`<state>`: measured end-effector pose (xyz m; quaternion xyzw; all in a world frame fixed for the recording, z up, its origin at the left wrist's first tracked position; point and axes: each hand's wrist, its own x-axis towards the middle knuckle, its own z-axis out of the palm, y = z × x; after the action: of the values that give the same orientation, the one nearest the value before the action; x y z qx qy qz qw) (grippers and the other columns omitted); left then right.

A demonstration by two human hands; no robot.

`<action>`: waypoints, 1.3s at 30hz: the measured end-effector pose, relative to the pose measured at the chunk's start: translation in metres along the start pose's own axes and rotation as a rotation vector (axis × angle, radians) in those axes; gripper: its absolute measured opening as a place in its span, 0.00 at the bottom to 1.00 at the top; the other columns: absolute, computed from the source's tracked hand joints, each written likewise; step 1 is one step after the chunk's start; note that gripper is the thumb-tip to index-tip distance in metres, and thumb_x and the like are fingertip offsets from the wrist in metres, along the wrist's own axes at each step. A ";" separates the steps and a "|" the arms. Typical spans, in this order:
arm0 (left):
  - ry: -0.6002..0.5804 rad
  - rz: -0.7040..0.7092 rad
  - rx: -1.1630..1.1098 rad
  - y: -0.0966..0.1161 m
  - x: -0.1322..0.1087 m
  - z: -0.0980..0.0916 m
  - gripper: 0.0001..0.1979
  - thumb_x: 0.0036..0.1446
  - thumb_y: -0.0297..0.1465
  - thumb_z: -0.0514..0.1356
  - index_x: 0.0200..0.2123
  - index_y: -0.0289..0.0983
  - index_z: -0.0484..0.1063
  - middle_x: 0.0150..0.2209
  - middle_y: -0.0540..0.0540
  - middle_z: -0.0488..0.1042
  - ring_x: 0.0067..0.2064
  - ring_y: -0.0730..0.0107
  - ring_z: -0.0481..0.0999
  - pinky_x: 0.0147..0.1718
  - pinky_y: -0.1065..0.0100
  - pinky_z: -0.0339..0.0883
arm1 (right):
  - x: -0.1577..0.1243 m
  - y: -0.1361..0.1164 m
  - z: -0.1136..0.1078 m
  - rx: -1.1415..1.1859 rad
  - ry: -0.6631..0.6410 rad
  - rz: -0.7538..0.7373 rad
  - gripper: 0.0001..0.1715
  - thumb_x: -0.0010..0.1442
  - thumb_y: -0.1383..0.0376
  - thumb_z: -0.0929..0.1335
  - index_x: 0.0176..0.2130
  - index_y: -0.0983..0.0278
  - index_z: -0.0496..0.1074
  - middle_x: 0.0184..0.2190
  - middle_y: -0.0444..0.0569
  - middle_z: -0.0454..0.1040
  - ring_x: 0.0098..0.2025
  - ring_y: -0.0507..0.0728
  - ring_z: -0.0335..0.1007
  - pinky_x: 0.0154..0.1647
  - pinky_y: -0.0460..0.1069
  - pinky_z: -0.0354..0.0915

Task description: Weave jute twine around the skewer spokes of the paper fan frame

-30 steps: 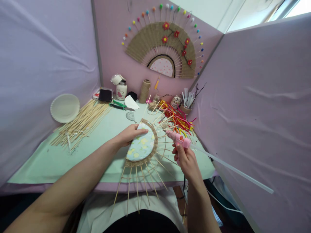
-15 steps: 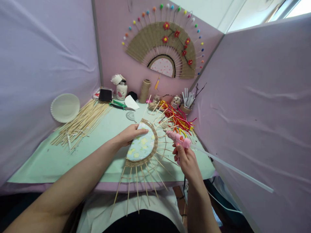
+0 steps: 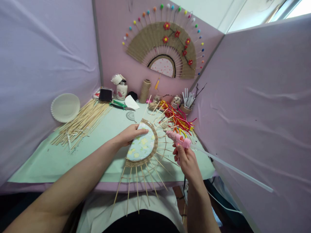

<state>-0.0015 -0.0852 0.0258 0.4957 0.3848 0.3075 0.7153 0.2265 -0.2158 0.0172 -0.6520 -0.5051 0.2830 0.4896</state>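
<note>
My left hand (image 3: 131, 134) grips the straight edge of a half-round fan frame (image 3: 142, 144), its thumb lying on the blue and yellow floral cloth. A band of brown twine runs round the curved rim, and thin wooden sticks fan out from it, joined by a strand of twine. In my right hand (image 3: 186, 158) is a pink hot glue gun (image 3: 179, 139), fingers wrapped round its handle. Its nozzle points left at the sticks on the fan's right side; whether it touches one I cannot tell. A long clear glue stick (image 3: 238, 170) juts from its back.
Wooden sticks (image 3: 82, 124) lie left beside a white scalloped plate (image 3: 65, 108). Green-handled pruning shears (image 3: 121, 105), a protractor (image 3: 130, 116) and a twine spool (image 3: 145, 91) are farther back. Red and yellow pipe cleaners (image 3: 178, 118) lie right. A finished fan (image 3: 143, 42) hangs on the wall.
</note>
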 end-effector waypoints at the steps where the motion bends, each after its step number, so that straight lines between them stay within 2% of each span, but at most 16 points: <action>1: 0.003 0.000 -0.001 0.000 0.000 0.001 0.22 0.38 0.40 0.73 0.36 0.35 0.77 0.33 0.43 0.82 0.33 0.60 0.81 0.33 0.65 0.74 | 0.000 0.000 0.000 -0.006 0.000 0.000 0.27 0.61 0.42 0.63 0.33 0.63 0.70 0.25 0.46 0.71 0.22 0.52 0.65 0.22 0.48 0.61; 13: 0.000 0.002 -0.008 -0.001 0.001 0.000 0.21 0.39 0.39 0.73 0.36 0.35 0.77 0.32 0.44 0.82 0.32 0.61 0.81 0.32 0.65 0.74 | 0.001 -0.002 0.001 -0.021 0.009 -0.003 0.26 0.61 0.43 0.63 0.31 0.62 0.70 0.24 0.46 0.71 0.22 0.53 0.64 0.22 0.48 0.60; 23: -0.009 0.001 -0.019 -0.001 0.000 0.001 0.19 0.41 0.38 0.72 0.35 0.35 0.77 0.31 0.45 0.82 0.31 0.63 0.81 0.30 0.67 0.74 | 0.001 0.002 0.000 0.002 0.002 -0.003 0.26 0.62 0.44 0.63 0.34 0.63 0.71 0.24 0.45 0.70 0.23 0.52 0.64 0.23 0.48 0.61; 30: -0.005 -0.005 -0.015 -0.001 0.001 0.000 0.21 0.39 0.38 0.73 0.36 0.35 0.77 0.32 0.44 0.82 0.33 0.60 0.82 0.33 0.65 0.74 | 0.001 -0.002 0.000 -0.039 0.006 -0.013 0.27 0.61 0.43 0.62 0.33 0.64 0.71 0.22 0.45 0.70 0.22 0.53 0.64 0.22 0.48 0.60; 39: 0.004 -0.013 0.001 0.000 0.000 0.001 0.20 0.40 0.38 0.73 0.36 0.35 0.76 0.31 0.45 0.82 0.32 0.61 0.81 0.31 0.67 0.74 | 0.000 -0.004 0.000 -0.100 0.011 -0.041 0.31 0.60 0.40 0.61 0.33 0.65 0.72 0.21 0.46 0.70 0.21 0.53 0.63 0.23 0.48 0.60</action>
<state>-0.0004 -0.0859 0.0265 0.4928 0.3897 0.3035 0.7164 0.2255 -0.2156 0.0209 -0.6667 -0.5293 0.2437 0.4647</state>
